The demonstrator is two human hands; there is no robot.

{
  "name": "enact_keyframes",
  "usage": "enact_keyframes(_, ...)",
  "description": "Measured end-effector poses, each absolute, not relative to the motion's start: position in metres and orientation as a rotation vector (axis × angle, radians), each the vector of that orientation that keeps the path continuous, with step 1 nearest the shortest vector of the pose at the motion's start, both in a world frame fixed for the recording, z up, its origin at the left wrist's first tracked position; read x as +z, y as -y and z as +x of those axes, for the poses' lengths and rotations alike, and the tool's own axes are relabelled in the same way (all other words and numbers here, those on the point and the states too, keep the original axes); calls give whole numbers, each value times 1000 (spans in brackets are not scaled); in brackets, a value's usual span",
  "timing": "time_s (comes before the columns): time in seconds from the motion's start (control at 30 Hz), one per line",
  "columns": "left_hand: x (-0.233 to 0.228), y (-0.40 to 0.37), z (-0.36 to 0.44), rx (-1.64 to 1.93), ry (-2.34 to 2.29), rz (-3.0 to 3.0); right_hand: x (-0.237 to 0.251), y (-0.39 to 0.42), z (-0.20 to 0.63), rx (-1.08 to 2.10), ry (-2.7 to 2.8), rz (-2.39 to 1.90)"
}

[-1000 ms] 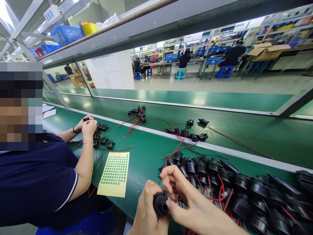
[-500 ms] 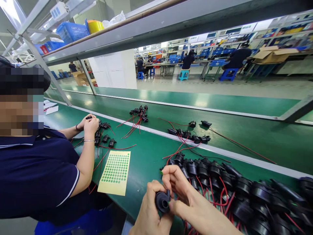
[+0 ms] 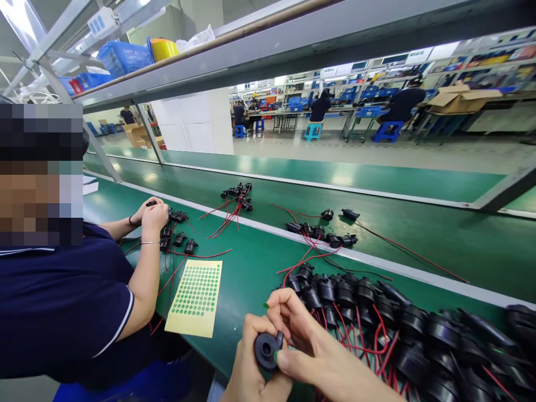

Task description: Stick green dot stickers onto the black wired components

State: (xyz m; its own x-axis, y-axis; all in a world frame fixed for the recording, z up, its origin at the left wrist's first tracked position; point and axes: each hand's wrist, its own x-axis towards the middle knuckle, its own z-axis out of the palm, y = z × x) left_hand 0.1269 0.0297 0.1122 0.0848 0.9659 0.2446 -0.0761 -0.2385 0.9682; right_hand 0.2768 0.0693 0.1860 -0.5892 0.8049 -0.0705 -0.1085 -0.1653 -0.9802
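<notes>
My left hand [image 3: 255,371] is wrapped around a small black pump [image 3: 264,353], its round face with the centre hole turned up towards me. A short spout sticks out at the pump's upper right. My right hand [image 3: 299,335] is bent over the pump, thumb tip pressed against its side at a green dot sticker [image 3: 275,355]. A second green dot [image 3: 266,305] clings to the tip of its index finger. Right of my hands lies a heap of similar black pumps [image 3: 412,321] with red wires. A yellow sheet of green dot stickers [image 3: 193,328] lies to the left.
At my left a co-worker's hands [image 3: 154,215] hold a black part over several more pumps [image 3: 190,246]. Further pumps [image 3: 307,229] lie along the white strip [image 3: 268,226], and another cluster [image 3: 238,192] sits farther back. A metal shelf [image 3: 234,61] crosses above the bench.
The pump in my left hand has tipped, so its face shows more fully. Both hands sit slightly further left in view. My right thumb stays at the pump's side.
</notes>
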Motion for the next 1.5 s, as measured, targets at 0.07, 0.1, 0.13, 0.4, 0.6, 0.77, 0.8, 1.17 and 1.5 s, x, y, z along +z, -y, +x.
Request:
enact_keyframes(0.07,120,-31,121,1320,-944,1361,186,-73,285,1842,1509,-735)
enact_keyframes(0.1,124,-32,118,1283,-957,1354,185,-74,289,1820,1531,-738)
enact_keyframes(0.13,128,-32,116,1231,-970,1340,185,-75,293,1779,1560,-769)
enact_keyframes(0.4,135,-32,114,1037,-822,1261,190,-65,297,1569,1838,-869)
enact_keyframes(0.6,134,-31,117,1093,-780,1262,186,-68,289,1592,1825,-806)
enact_keyframes(0.77,173,-45,97,1077,-1020,1423,189,-73,294,1487,1941,-801)
enact_keyframes(0.8,184,-52,87,1115,-1053,1451,194,-72,294,1467,1959,-837)
enact_keyframes(1.17,262,-217,-77,1473,-1372,1505,271,-105,346,832,1689,-1019)
enact_keyframes(1.5,250,-223,-73,1511,-1423,1584,193,-148,436,822,2009,-1588)
